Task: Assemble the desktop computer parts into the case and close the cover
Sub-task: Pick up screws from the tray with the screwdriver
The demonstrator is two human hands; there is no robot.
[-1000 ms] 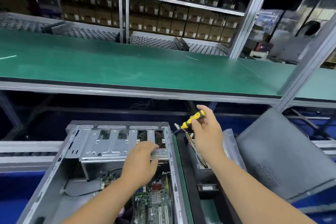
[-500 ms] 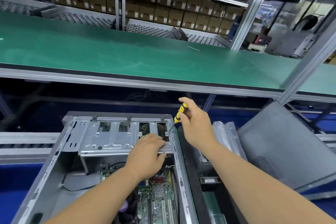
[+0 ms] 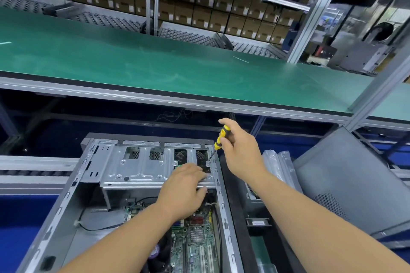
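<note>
Case [image 3: 66, 213] open, lying on its side at lower centre, long axis running from the near edge away toward the table [image 3: 155, 66]; cover off. Drive cage [image 3: 142, 168] spanning the far end wall to wall, motherboard [image 3: 197, 244] exposed nearer in. Left wall and floor of the case bare apart from one black cable; right wall tight against a black unit just beside it. Left hand [image 3: 184, 193] resting on the cage's near right edge, fingers [image 3: 199, 175] bent over the rim and pressing on it, not closed round anything. Right hand [image 3: 241, 150] above the far right corner, fingers pinching a screwdriver [image 3: 218, 142]: yellow-black handle up, shaft tilted down and left, tip at a small tab on the cage just inside the right wall. Little room there, tip close to the wall. Grey cover [image 3: 355, 184] leaning tilted at right, well apart from the case, clear bags [image 3: 277, 162] between. Shelves of cartons [image 3: 199, 13] beyond the table.
</note>
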